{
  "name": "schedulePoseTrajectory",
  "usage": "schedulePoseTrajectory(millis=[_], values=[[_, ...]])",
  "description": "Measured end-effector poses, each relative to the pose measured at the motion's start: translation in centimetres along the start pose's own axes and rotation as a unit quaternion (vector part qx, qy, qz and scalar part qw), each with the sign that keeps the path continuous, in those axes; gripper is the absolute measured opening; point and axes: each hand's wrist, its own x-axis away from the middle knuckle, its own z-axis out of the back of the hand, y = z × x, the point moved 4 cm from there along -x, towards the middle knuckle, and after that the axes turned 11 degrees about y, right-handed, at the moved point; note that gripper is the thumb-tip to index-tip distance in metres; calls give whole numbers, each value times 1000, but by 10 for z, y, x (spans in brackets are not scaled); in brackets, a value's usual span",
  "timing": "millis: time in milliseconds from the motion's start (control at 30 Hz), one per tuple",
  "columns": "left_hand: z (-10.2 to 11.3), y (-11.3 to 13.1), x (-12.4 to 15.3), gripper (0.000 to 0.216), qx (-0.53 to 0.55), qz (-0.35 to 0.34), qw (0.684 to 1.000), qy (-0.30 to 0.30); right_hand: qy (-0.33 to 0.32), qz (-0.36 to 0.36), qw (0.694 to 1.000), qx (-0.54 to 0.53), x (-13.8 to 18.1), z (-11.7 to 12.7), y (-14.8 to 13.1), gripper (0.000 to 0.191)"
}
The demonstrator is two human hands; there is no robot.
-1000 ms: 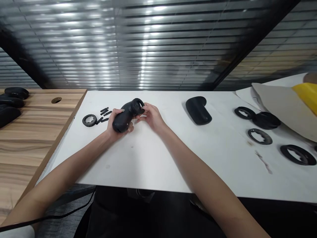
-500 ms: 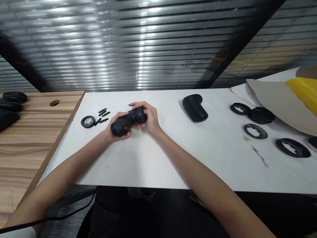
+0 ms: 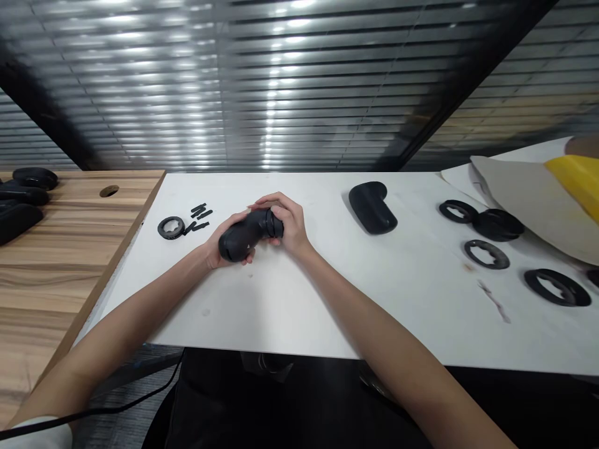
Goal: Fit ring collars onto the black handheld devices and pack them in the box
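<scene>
Both my hands hold a black, bent handheld device [image 3: 243, 238] just above the white table. My left hand [image 3: 216, 251] is wrapped around its thick rounded end, with the fingers partly hidden underneath. My right hand [image 3: 291, 226] grips the narrower ringed end, thumb and fingers around it. Left of my hands lie a black notched ring [image 3: 171, 227] and several short black strips [image 3: 201, 212]. To the right, a smooth black bent shell [image 3: 372, 207] rests on the table.
On the right are a black notched ring [image 3: 486, 254], a larger ring [image 3: 557, 287], a round black part [image 3: 498, 224], and a grey sheet [image 3: 524, 193] beside a yellow item [image 3: 575, 181]. A wooden surface [image 3: 93, 249] adjoins at left, holding black parts [image 3: 35, 178]. Blinds [image 3: 299, 87] stand behind.
The view has shifted slightly. The device has turned a little in my hands, its ringed end facing more to the right. Both hands keep their hold.
</scene>
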Motion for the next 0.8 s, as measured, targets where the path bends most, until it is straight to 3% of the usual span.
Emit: schedulePoseTrajectory(millis=[233, 433, 800], values=[[-2, -2, 0, 68, -7, -11, 998, 59, 4, -87, 994, -69, -3, -11, 12, 31], [-2, -1, -2, 77, 17, -21, 997, 69, 35, -126, 987, -92, -3, -11, 12, 31], [-5, -6, -1, 76, -28, -41, 997, 65, 13, -206, 974, -91, -4, -11, 14, 28]])
